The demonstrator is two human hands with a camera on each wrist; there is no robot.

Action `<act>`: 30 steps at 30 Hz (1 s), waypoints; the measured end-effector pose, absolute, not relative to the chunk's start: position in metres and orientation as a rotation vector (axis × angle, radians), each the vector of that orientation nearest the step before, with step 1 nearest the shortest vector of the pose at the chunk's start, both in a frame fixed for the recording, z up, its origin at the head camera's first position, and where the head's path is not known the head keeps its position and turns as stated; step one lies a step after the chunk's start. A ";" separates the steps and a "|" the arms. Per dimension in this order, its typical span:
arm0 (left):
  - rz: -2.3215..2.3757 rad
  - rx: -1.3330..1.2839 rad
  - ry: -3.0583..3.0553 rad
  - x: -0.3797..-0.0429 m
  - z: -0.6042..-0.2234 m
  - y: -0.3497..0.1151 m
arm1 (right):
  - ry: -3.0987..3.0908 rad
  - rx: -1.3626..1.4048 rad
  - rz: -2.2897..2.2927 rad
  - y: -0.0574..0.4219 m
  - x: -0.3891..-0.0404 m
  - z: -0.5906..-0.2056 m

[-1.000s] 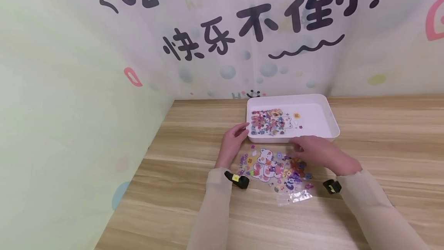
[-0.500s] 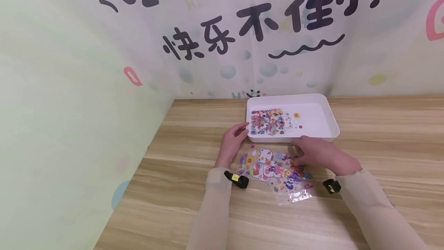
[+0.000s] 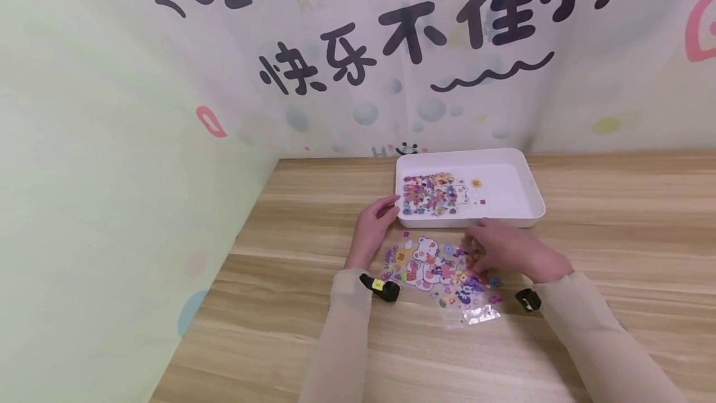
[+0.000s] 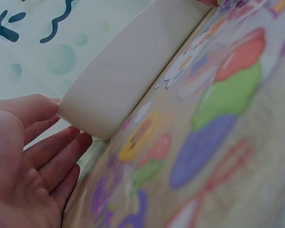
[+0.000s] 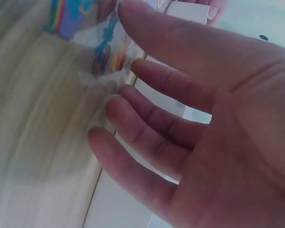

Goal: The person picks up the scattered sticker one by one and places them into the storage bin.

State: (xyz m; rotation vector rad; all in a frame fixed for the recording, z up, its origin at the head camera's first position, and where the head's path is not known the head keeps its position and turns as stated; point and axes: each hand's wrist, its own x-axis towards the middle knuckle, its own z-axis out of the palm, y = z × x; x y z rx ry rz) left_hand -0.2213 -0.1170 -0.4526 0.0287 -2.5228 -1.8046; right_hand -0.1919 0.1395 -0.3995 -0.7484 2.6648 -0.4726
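Observation:
A clear plastic bag (image 3: pixel 427 275) printed with cartoon bears and filled with colourful stickers lies flat on the wooden table. My right hand (image 3: pixel 511 250) is over its upper right corner; in the right wrist view the thumb (image 5: pixel 152 28) reaches across the bag's edge, spread from the loosely bent fingers. My left hand (image 3: pixel 371 232) rests at the front left corner of a white tray (image 3: pixel 514 194). A fingertip touches the tray's corner in the left wrist view, the other fingers relaxed below it. Inside the tray, on its left side, lies another batch of colourful stickers (image 3: pixel 431 194).
Behind the tray stands a pale wall sheet (image 3: pixel 358 117) with large dark lettering. Another pale sheet (image 3: pixel 112 204) borders the table (image 3: pixel 279 303) on the left. The bag's shiny strip (image 3: pixel 475 316) points toward the front.
My right thumb has moved down over the bag, away from the fingers. The left hand stays at the tray corner, and the bag and tray keep their places.

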 end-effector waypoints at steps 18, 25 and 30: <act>-1.802 0.040 -2.537 -0.222 -0.453 -0.117 | 2.659 -0.767 -0.560 0.138 -0.189 -0.400; -1.814 0.023 -2.518 -0.221 -0.453 -0.117 | 2.654 -0.767 -0.586 0.139 -0.190 -0.400; -1.807 -0.002 -2.497 -0.222 -0.453 -0.117 | 2.658 -0.773 -0.555 0.140 -0.191 -0.400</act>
